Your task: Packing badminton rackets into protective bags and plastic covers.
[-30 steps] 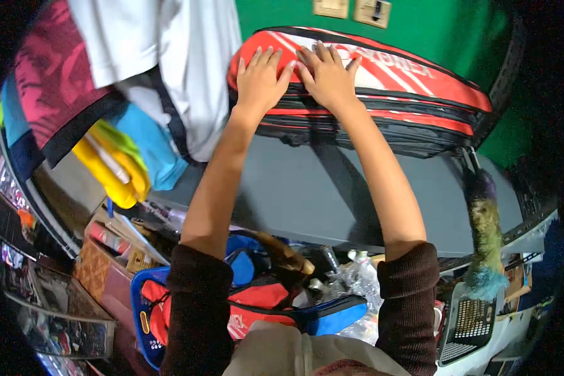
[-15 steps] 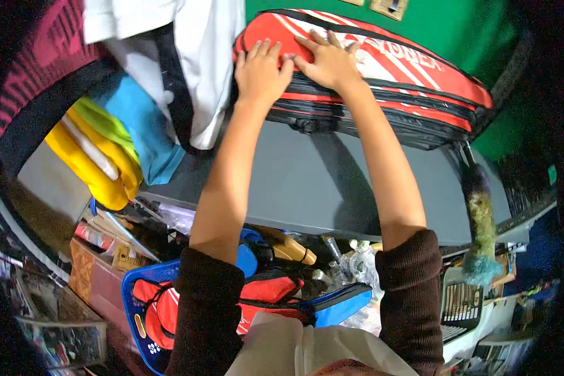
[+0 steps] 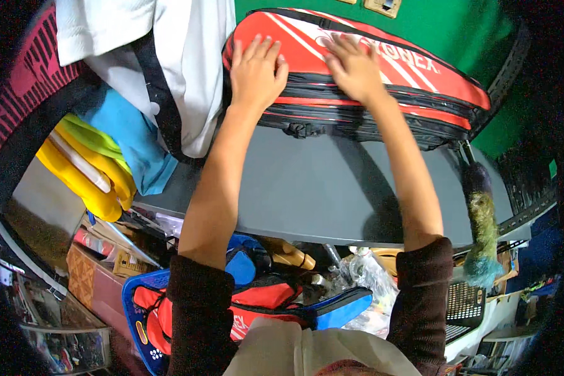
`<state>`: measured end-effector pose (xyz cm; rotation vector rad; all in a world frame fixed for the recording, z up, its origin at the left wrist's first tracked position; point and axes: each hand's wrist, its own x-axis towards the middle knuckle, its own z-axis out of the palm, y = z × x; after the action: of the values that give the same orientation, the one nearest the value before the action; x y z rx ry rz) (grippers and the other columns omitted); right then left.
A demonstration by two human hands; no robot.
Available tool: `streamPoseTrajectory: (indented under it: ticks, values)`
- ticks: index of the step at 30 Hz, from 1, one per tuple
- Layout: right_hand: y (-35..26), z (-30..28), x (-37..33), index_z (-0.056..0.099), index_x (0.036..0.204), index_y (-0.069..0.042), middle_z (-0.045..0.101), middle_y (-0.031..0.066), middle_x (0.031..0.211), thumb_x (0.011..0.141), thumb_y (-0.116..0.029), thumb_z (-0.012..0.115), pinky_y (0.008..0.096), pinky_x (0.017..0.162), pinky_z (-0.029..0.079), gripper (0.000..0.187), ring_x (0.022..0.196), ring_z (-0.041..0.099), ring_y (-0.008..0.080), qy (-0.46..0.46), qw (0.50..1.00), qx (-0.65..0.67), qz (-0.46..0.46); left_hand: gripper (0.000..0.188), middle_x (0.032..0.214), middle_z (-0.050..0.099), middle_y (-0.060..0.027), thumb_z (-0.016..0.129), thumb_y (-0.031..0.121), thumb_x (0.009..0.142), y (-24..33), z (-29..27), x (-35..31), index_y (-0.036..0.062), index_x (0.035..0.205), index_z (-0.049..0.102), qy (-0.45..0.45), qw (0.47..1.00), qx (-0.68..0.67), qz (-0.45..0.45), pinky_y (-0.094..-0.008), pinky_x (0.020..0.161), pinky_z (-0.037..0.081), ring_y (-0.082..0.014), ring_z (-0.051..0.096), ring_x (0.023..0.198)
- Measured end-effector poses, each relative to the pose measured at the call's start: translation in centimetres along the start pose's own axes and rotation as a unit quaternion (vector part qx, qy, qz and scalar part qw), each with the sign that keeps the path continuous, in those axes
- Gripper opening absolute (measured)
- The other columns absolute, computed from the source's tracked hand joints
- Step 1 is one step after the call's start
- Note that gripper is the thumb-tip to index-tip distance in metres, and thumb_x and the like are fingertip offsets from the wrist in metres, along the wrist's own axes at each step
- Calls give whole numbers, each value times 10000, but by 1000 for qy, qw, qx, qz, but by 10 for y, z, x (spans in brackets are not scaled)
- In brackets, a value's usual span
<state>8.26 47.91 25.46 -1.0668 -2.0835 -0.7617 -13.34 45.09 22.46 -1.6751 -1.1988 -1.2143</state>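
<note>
Up top, a red bag with white stripes and black zip bands lies lengthwise on the grey desk, at its far side against a green wall. Its near long edge sits well back from the desk's front edge, leaving a broad bare strip of grey between the bag and the person. The bag's right end reaches nearly to the desk's right edge; its left end is just beside white cloth that hangs down over the desk's left part.

Both hands rest flat on the bag's top. The left hand lies near the bag's left end, fingers spread open and pointing away, gripping nothing. The right hand lies near the middle, fingers likewise open and pressed on the fabric.

Left of the desk hang yellow and blue garments. A feather duster hangs off the desk's right front corner. Below the front edge stands a blue basket holding another red bag.
</note>
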Motion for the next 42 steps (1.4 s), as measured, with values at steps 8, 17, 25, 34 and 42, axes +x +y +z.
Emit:
streamPoseTrajectory:
  ticks: [8,17,25,34,42]
  values:
    - [-52,27,17,586,1178,-84,530,119,1274,824,-367,432,729,954,207,479,1208,467,364,39,998,-43,12,375,1144,621,-146,507,276,822,0,7,-4,26,1064,646,-42,994,-97,-17,-460,997,365,-280,556,1115]
    - [-56,14,17,519,1282,-141,450,95,1373,866,-472,386,735,991,79,547,1318,349,316,-19,997,-71,24,440,1304,497,-165,496,337,887,19,-6,-22,51,1217,548,-54,996,-36,-55,-580,1067,183,-318,394,1270]
    - [-138,-115,-46,501,1246,-43,452,164,1326,823,-236,556,696,1000,191,468,1302,349,332,-27,997,54,-43,497,1400,385,-175,476,132,859,81,-152,-61,7,1336,408,-83,965,-240,-65,-542,1088,179,-316,307,1338]
    - [-244,-194,-236,481,1277,-49,423,162,1361,871,-271,544,602,1069,161,468,1320,325,338,-212,925,311,-49,477,1374,436,-145,525,182,866,148,-313,-280,14,1306,452,-230,909,-200,-285,-518,1082,187,-310,362,1311]
    - [-334,-177,-389,514,1249,-53,494,162,1297,858,-258,579,553,1064,230,446,1253,404,351,-280,858,417,103,554,1440,326,-149,567,235,860,184,-383,-417,38,1344,383,-414,822,-136,-366,-571,1059,210,-323,273,1353]
